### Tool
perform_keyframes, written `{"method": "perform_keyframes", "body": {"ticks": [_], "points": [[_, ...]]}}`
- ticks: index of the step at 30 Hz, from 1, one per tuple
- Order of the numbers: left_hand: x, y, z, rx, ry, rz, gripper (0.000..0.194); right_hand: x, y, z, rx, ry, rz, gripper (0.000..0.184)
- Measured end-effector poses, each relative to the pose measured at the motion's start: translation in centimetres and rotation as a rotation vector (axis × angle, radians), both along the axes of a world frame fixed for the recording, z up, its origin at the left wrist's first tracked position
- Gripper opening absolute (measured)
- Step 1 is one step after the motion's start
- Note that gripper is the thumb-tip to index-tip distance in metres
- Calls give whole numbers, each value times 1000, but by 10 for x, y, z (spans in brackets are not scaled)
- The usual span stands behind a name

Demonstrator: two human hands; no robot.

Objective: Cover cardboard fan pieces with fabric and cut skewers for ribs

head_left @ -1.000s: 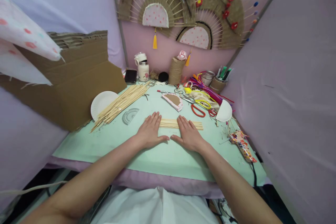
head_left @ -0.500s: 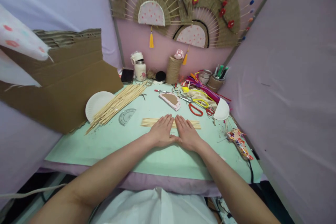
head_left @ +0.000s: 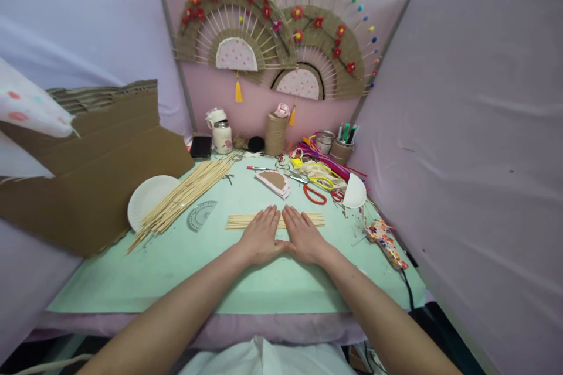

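Observation:
A flat row of thin bamboo sticks [head_left: 237,222] lies crosswise on the pale green tabletop. My left hand [head_left: 263,238] rests palm down over its middle, fingers stretched out. Beside it my right hand [head_left: 304,237] lies flat on the same sticks, and the two thumbs touch. The ends of the sticks show on both sides; their middle is covered by my hands. Just beyond the fingertips is a half-round cardboard piece [head_left: 273,180] with a spotted fabric edge. A clear protractor [head_left: 202,216] lies to the left.
A large bundle of bamboo sticks [head_left: 187,194] leans over a white paper plate [head_left: 139,200] at left, near a cardboard sheet [head_left: 109,170]. Red-handled scissors [head_left: 315,194], pipe cleaners [head_left: 328,161] and a patterned glue gun [head_left: 387,244] lie at right. Decorated fans [head_left: 237,54] hang behind.
The camera view has tilted up and shifted right, so the scene sits lower and further left. Both hands stay flat on the sticks.

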State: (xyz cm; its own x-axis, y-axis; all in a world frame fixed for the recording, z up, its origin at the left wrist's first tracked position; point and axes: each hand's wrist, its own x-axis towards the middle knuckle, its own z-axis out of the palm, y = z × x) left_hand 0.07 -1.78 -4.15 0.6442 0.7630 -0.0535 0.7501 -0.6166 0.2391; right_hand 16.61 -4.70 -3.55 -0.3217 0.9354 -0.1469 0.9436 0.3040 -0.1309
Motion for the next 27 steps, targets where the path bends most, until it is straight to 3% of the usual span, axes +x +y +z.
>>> {"method": "perform_keyframes", "body": {"ticks": [27], "points": [[-1, 0, 3, 3, 22, -5, 98, 3, -6, 3, 20, 35, -46, 80]]}}
